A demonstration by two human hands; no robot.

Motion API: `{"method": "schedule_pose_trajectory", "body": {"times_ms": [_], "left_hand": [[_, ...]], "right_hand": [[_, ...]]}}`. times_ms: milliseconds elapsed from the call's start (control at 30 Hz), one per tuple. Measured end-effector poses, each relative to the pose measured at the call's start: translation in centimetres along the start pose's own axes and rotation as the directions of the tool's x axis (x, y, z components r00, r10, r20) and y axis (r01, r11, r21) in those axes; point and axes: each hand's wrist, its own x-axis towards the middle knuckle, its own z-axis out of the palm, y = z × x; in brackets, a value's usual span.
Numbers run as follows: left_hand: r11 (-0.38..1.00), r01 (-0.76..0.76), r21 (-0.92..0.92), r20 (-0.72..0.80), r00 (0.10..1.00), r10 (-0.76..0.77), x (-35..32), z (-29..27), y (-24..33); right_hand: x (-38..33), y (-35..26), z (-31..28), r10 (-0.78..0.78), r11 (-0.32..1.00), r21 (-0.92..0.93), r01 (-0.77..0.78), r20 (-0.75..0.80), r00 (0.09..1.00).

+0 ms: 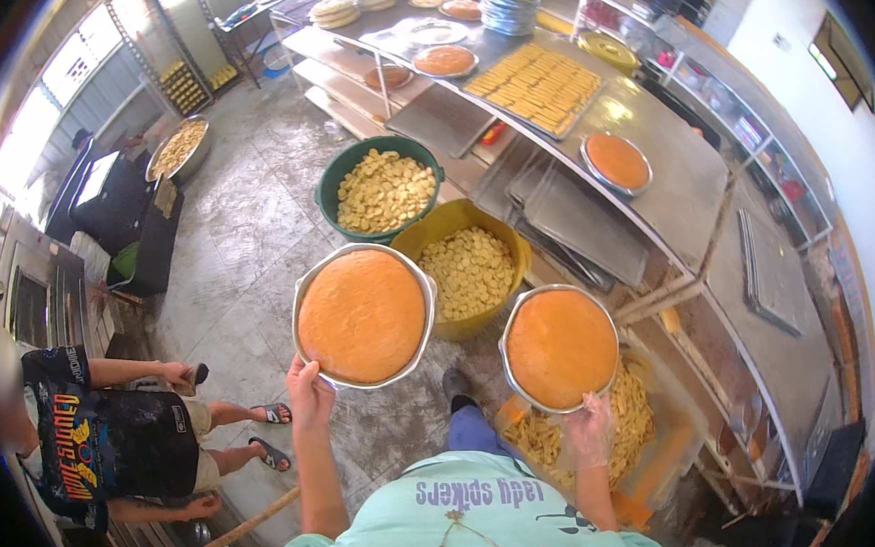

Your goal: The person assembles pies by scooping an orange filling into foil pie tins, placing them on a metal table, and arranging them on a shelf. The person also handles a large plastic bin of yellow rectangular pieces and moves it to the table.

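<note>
Hands (311,394) (589,431) hold panned cakes (362,316) (562,350); shirt lettering (516,491) purple (upside down).

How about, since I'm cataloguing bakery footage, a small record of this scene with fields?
Left side: left hand grips the near edge of the left pan, which holds the left cake
Right side: right hand, in a clear glove, grips the near edge of the right pan, which holds the right cake
Tubs: green tub and yellow tub, both with pale round pieces
Table: metal table with rows of finger-shaped pieces
Other person: person in a dark top, at left
</note>
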Motion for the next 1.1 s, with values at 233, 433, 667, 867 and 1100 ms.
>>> {"method": "schedule_pose_trajectory", "body": {"times_ms": [233, 433, 667, 867, 1100], "left_hand": [[0.99, -0.139, 0.014, -0.08, 0.987, 0.14, 5.7, 1.5, 2.7], [0.964, -0.264, -0.027, -0.206, 0.945, 0.253, 8.8, -1.0, 5.2], [0.929, -0.369, 0.016, -0.344, 0.871, 0.352, 15.9, -9.0, 10.8], [0.924, -0.377, 0.058, -0.299, 0.877, 0.376, 26.7, -16.4, 18.1], [0.955, -0.269, 0.127, -0.252, 0.922, 0.293, 39.4, -19.4, 27.3]], "right_hand": [[8.8, -0.5, 6.2, 0.022, 0.999, 0.039, -0.025, 0.059, 0.998], [15.4, 2.6, 13.3, 0.152, 0.988, -0.016, -0.151, 0.122, 0.981], [22.3, 12.1, 23.3, 0.142, 0.99, -0.015, -0.141, 0.171, 0.975], [26.3, 19.8, 35.6, 0.118, 0.992, 0.032, -0.126, 0.188, 0.975], [30.0, 26.1, 46.7, 0.119, 0.989, 0.081, -0.123, 0.051, 0.992]]}}
